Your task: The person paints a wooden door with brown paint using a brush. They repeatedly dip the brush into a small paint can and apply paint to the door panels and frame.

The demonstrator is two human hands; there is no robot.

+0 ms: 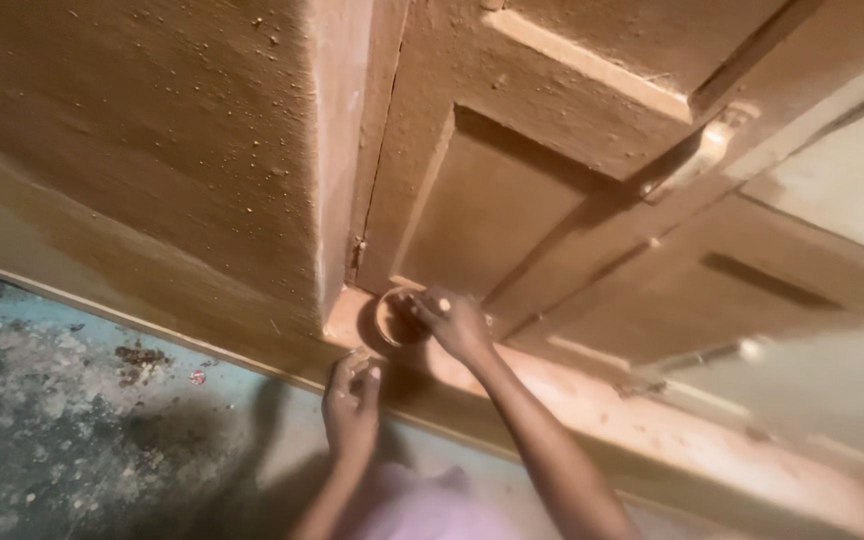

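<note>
nearest the camera, a bit of pale pink cloth shows at the bottom edge, with both forearms reaching out over it. the left hand rests on the edge of the doorstep, fingers bent and pressed down on the step's front lip, holding nothing that can be made out. to its left lies the floor, grey and patchy with dark stains and a few small reddish bits. just beyond the left hand, the right hand is curled around the rim of a small round bowl, fingers closed on its right side. the bowl sits on the doorstep, right in the corner where the step meets the wall and the bottom of the door; what is inside it cannot be told. further off, the brown wooden door rises with sunken panels and a metal latch across it. the wall beside it is rough, brown and speckled
</note>
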